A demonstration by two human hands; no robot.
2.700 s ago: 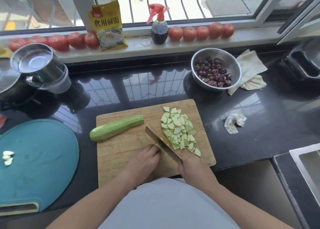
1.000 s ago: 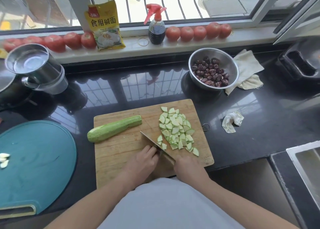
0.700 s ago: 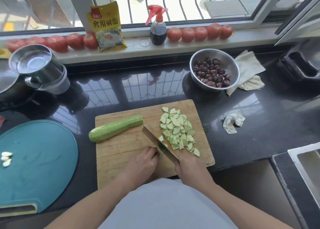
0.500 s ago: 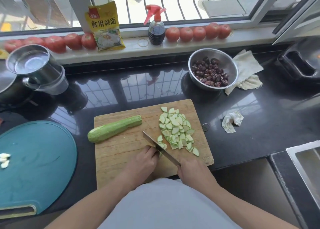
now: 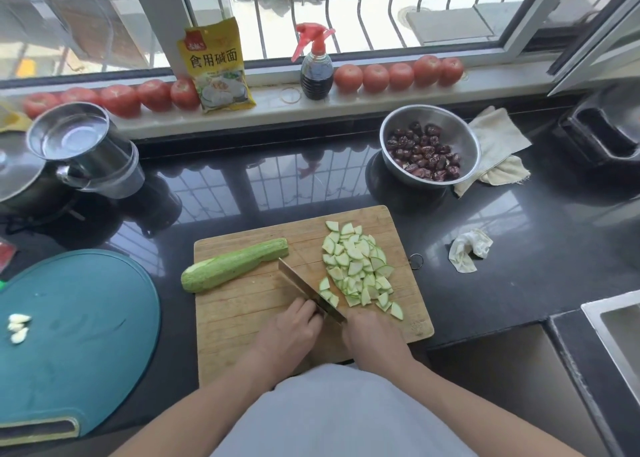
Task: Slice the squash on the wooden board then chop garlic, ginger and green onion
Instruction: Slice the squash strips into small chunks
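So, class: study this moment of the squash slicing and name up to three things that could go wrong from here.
1. The left hand has its fingertips right against the knife blade, so a slip could cut them.
2. One squash slice lies near the wooden board edge and may get pushed off.
3. The uncut squash half overhangs the board's left edge and might roll onto the counter.

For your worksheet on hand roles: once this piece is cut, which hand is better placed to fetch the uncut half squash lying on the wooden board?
The left hand. It lies nearer the long green half squash, which lies on the wooden board's left part, while the right hand grips the steel kitchen knife.
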